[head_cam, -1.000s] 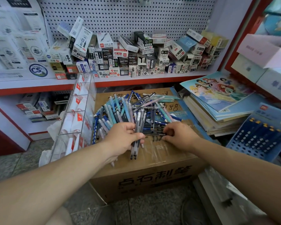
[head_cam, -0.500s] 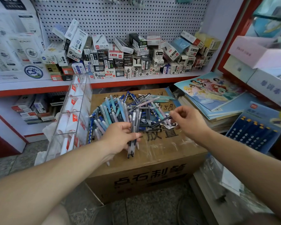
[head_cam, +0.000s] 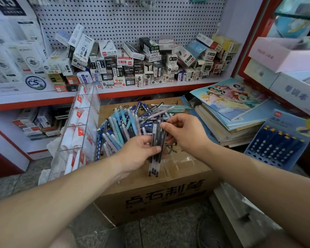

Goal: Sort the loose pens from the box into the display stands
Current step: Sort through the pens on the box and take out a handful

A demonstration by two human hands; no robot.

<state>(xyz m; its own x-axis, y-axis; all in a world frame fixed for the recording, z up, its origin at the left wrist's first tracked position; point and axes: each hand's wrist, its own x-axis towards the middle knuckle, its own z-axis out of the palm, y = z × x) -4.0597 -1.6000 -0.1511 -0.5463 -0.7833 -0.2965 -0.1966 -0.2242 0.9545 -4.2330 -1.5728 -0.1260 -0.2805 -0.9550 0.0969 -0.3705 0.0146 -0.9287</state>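
Observation:
A heap of loose pens (head_cam: 125,122), blue, teal and dark, lies on top of a closed cardboard box (head_cam: 161,197). My left hand (head_cam: 138,153) grips a bundle of dark clear-bodied pens (head_cam: 155,163) held upright over the box. My right hand (head_cam: 184,133) pinches the top of that same bundle with thumb and fingers. A clear acrylic display stand (head_cam: 82,126) with several compartments leans at the box's left side. A blue display stand (head_cam: 279,142) holding dark blue pens stands at the right.
A shelf (head_cam: 132,90) with a red edge holds many small pen boxes below a pegboard. A stack of colouring books (head_cam: 229,111) lies right of the box. White cartons (head_cam: 284,56) sit at the far right. Grey floor lies below.
My right hand lifted a dark pen from the heap and brought it left onto the bundle in my left hand. The left hand kept its grip and rose slightly.

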